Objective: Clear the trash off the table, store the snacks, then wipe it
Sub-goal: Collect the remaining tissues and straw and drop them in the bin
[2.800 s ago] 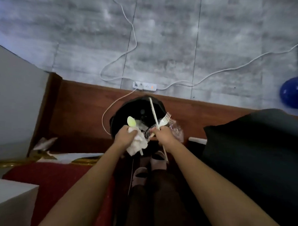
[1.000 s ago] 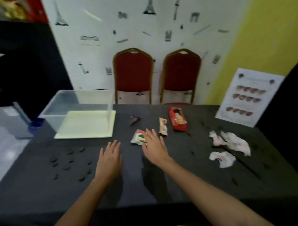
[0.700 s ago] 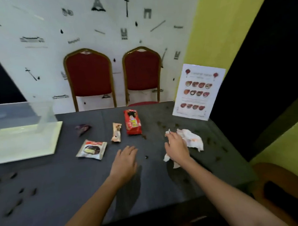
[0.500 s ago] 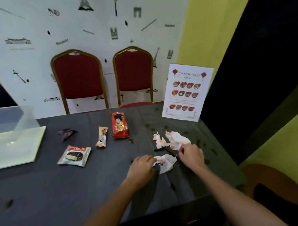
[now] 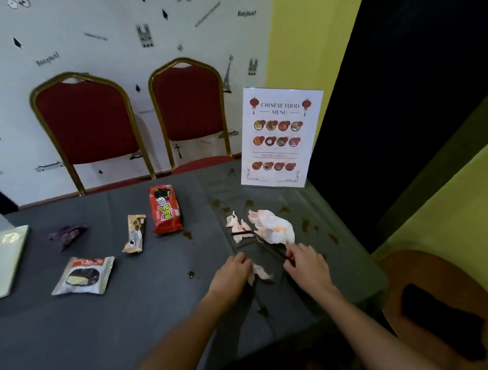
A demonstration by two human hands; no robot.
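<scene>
Head view: a crumpled tissue (image 5: 259, 274) near the menu stand (image 5: 280, 138) is clutched by the left hand (image 5: 231, 272), dark chopsticks (image 5: 263, 241) are pinched by the right hand (image 5: 306, 266), while more tissues (image 5: 272, 227), four snacks (image 5: 164, 209) and stains remain on the table (image 5: 131, 315).

Two gold-framed red upholstered chairs (image 5: 139, 116) are seen at twelve o'clock, a standing printed menu card (image 5: 280, 137) at one o'clock.
</scene>
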